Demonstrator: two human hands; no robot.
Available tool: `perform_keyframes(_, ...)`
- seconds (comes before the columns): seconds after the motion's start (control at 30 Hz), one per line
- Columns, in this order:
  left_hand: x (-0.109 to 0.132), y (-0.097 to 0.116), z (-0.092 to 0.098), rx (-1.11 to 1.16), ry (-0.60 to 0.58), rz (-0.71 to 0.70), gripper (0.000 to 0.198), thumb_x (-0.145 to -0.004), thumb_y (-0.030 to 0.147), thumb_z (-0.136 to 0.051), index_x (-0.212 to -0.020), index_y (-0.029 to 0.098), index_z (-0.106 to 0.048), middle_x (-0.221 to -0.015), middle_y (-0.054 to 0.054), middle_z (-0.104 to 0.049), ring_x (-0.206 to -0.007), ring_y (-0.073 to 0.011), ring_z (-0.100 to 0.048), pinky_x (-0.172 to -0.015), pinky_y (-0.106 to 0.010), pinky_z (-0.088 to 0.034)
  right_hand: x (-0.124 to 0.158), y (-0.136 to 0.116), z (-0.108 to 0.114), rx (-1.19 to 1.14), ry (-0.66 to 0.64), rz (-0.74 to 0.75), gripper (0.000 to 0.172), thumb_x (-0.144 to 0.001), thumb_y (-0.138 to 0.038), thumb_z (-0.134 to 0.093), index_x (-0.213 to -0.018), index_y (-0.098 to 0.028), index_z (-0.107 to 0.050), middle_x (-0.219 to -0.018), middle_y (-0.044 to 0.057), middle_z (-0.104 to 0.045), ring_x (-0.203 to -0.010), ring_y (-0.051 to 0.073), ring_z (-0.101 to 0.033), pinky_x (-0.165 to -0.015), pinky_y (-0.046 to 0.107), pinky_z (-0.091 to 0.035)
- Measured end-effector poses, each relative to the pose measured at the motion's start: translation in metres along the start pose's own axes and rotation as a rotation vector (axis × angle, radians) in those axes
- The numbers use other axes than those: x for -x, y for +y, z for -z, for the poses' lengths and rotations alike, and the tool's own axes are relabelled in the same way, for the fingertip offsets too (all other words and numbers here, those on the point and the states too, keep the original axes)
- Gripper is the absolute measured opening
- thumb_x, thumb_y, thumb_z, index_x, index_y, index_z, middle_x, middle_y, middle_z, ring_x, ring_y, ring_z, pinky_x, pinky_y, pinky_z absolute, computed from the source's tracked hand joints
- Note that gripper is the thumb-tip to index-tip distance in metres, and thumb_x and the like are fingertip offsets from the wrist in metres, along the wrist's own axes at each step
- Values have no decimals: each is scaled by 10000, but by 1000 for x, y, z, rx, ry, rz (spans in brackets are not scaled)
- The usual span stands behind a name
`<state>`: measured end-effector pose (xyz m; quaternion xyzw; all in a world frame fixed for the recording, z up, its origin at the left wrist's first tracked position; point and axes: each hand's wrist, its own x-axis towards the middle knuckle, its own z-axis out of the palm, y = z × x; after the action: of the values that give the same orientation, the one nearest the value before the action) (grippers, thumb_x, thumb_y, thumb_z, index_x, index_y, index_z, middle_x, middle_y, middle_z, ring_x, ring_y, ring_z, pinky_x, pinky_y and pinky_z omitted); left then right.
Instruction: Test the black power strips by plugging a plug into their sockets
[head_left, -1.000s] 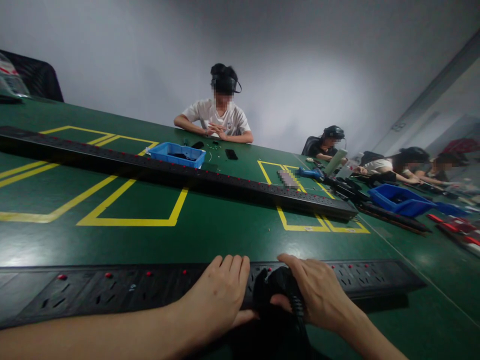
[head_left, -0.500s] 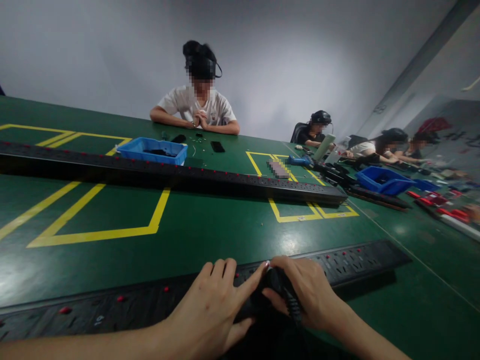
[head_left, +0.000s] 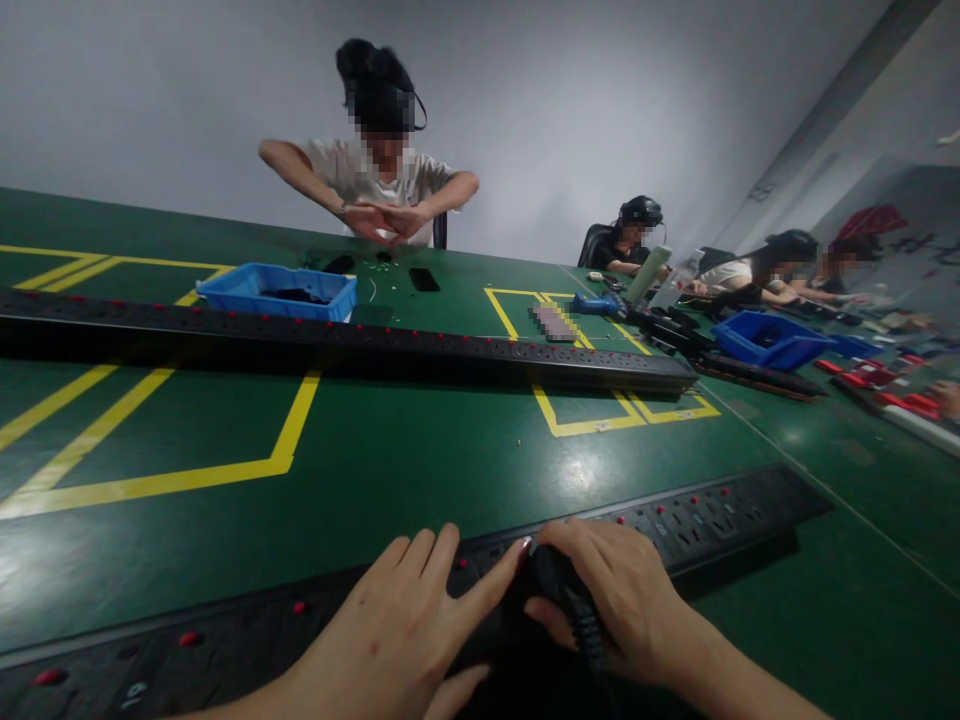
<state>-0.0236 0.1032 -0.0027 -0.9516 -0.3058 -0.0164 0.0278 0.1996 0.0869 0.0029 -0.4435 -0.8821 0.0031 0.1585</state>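
Note:
A long black power strip (head_left: pixel 705 515) with red switches lies along the near edge of the green table (head_left: pixel 420 450). My left hand (head_left: pixel 397 630) rests flat on it, fingers spread, forefinger reaching right. My right hand (head_left: pixel 611 595) is curled around a black plug with a ribbed cable (head_left: pixel 574 610), pressed against the strip. The plug's lower part is hidden under my hands.
A second long black power strip (head_left: pixel 360 345) crosses the middle of the table. Behind it sits a blue bin (head_left: pixel 274 290). A person across the table works with both hands. More people, another blue bin (head_left: pixel 765 340) and tools are at the right.
The view has tilted and shifted left. My hands stay on the strip and plug, and my left forefinger has stretched toward the plug. The person opposite has raised both elbows.

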Motion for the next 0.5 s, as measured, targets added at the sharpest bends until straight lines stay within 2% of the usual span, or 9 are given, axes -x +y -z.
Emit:
perform_keyframes(0.2,1,-1,0,8,5,-10,796,-727,310,-601,-1387,237,-162,-1080,-215,-564,-905,-329,-579,-705,-447,-489,0,-1,0,10,23,4,309,-819,-385,-496,-1030,-175,-416,-764,14,-585,-654,156,-556,-555,266,-387)
perform_keyframes(0.5,-1,0,4,16,-14,2,755,-746,316,-591,-1380,240,-188,-1104,-219,-551,-956,-333,-562,-732,-452,-482,1,0,-1,6,0,-7,294,-820,-375,-494,-1028,-185,-412,-785,18,-594,-676,163,-568,-569,271,-400)
